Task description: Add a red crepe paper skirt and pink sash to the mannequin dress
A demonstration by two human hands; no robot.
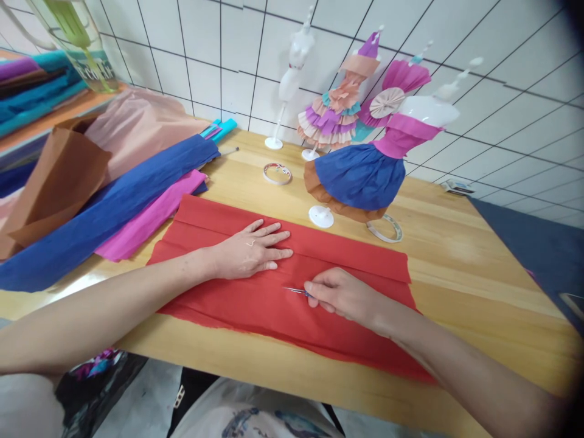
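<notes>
A wide red crepe paper sheet [360, 316] lies across the wooden table in front of me, with crease lines running along its length. My left hand [250, 250] rests flat on the sheet, fingers spread and pointing right. Just to its right, my right hand [335, 293] is closed around small scissors [296, 291]. Their thin metal blades point left, low over the red paper; the handles are mostly hidden in my fingers. Whether the blades touch the paper, I cannot tell.
Rolls of blue crepe paper [150, 176], pink paper [152, 216] and brown paper [64, 176] lie at left. Behind the sheet stand a mannequin in a blue skirt [365, 179], a ruffled-dress mannequin [333, 118] and a bare mannequin [289, 82]. Tape rolls [277, 174] lie nearby.
</notes>
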